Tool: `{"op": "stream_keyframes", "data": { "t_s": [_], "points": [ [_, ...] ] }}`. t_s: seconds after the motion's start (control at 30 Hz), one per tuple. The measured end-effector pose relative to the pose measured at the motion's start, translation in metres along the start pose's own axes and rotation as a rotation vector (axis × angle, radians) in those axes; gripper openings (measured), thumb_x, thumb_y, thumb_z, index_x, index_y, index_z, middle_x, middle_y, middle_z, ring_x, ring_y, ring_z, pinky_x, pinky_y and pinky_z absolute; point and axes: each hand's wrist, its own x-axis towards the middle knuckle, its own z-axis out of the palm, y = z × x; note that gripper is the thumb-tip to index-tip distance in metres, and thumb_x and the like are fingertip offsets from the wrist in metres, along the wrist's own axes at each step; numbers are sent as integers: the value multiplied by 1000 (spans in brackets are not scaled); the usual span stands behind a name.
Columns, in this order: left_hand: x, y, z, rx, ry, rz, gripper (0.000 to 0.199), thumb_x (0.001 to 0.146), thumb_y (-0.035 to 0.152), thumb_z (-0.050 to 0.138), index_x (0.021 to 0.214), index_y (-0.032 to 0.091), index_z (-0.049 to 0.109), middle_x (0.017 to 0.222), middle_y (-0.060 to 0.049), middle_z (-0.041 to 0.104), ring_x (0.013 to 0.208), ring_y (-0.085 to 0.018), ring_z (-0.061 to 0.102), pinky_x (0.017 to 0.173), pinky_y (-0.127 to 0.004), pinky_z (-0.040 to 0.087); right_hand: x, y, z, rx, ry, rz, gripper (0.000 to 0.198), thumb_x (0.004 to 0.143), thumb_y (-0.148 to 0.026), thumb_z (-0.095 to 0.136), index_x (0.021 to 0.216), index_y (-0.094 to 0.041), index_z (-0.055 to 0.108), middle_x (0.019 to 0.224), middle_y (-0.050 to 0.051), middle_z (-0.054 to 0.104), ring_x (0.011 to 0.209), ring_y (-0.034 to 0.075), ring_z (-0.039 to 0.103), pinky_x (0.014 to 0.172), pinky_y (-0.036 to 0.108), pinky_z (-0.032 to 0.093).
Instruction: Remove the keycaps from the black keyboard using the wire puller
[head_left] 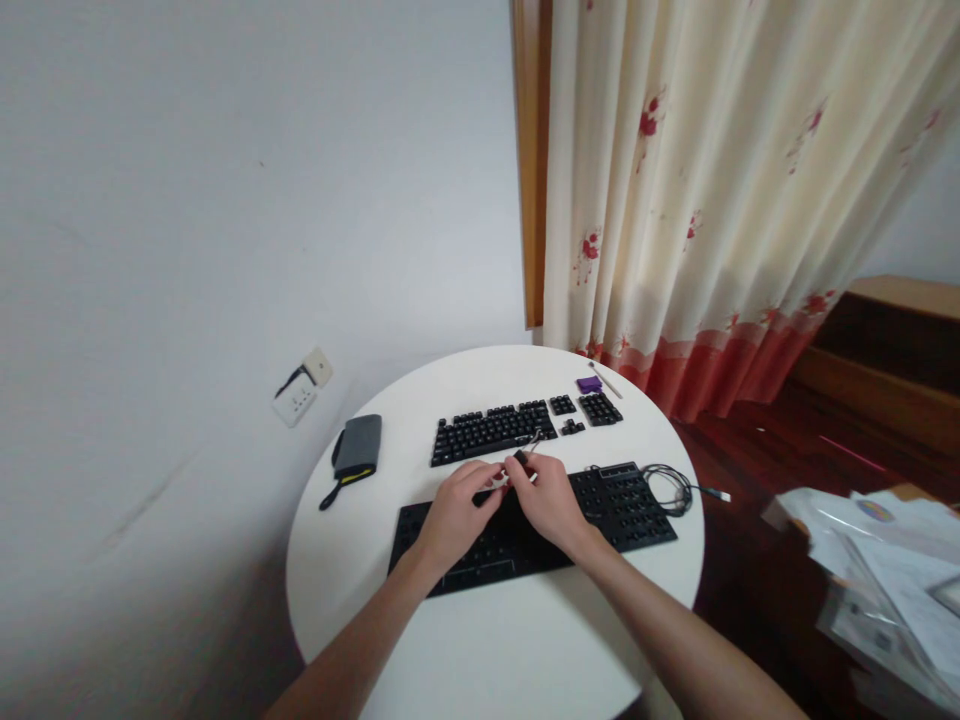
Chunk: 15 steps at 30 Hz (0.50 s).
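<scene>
Over a black keyboard base (626,510) with its keycaps off, my two hands meet fingertip to fingertip. Between the thumb and fingers of my right hand (551,495) is a small black keycap (520,457). My left hand (459,505) is closed in a pinch beside it; a small pale bit shows at its fingertips, too small to name. A thin wire tool (535,438) pokes out just beyond my right fingers. Behind the hands, loose black keycaps (487,435) lie in keyboard order. My hands hide the middle of the base.
The round white table (337,560) stands against the wall. A grey pouch (358,445) lies at left. A coiled USB cable (671,490) rests at right, its plug over the edge. At the back are a purple cloth (589,384) and a thin brush (606,380).
</scene>
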Motion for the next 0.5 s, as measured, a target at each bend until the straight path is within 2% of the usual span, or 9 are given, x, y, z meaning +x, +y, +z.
{"op": "stream_keyframes", "data": {
  "t_s": [0.1, 0.27, 0.5],
  "points": [
    [0, -20, -5, -54, 64, -71, 16, 86, 24, 63, 99, 20, 72, 93, -5, 70, 84, -17, 64, 80, -31, 54, 14, 6, 13, 47, -18, -18, 35, 93, -36, 52, 66, -17, 62, 63, 2, 65, 58, 15, 55, 56, 24, 37],
    [-5, -36, -4, -192, 10, -268, 11, 84, 27, 67, 82, 19, 73, 83, -3, 72, 76, -16, 66, 73, -27, 53, 10, 21, 25, 131, -46, 4, 34, 93, -35, 53, 66, -17, 63, 61, 0, 62, 60, 14, 55, 60, 24, 40],
    [-7, -34, -4, -189, -11, -270, 16, 85, 29, 66, 74, 20, 73, 74, -1, 70, 71, -16, 64, 69, -26, 50, 2, 23, 22, 152, -36, -21, 25, 93, -32, 53, 78, -17, 65, 73, 3, 65, 70, 16, 58, 67, 25, 43]
  ]
}}
